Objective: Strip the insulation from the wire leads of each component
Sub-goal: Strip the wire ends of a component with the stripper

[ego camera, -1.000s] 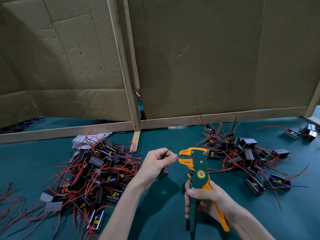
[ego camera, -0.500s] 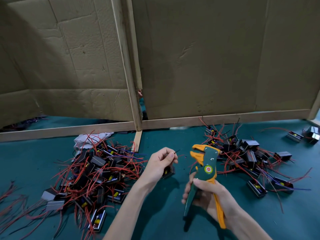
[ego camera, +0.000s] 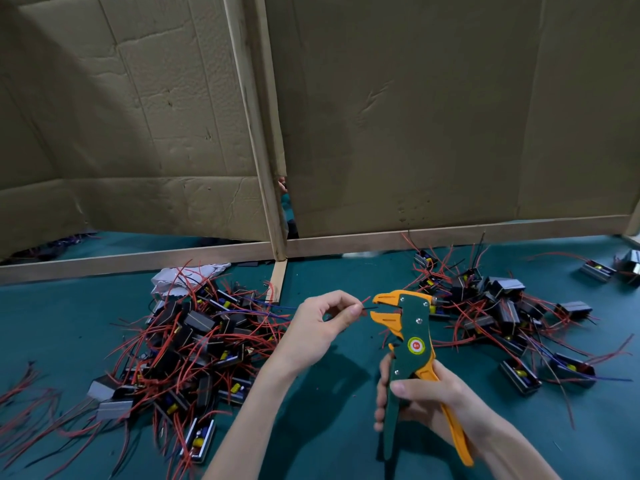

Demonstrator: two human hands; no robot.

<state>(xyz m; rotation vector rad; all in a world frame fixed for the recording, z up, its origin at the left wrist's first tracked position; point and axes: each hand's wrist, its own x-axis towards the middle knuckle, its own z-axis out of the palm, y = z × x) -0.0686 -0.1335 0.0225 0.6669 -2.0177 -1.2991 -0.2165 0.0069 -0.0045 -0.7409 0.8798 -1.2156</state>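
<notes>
L hand (ego camera: 325, 325) thumb+forefinger pinching black lead (ego camera: 369, 307) | lead tip between wire stripper (ego camera: 412, 336) jaws, jaws apart | R hand (ego camera: 427, 398) fingers curled rnd its handles | components: L pile (ego camera: 194, 341), R pile (ego camera: 502, 306) on table

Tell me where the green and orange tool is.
Head view, right of centre: the right hand grips the wire stripper, its open jaws meeting the black wire lead that the left hand pinches.

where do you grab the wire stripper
Grip the wire stripper by its two long handles, from the near side, as the right hand does. Its orange head faces the wire the left hand pinches, so leave that end free.
</notes>
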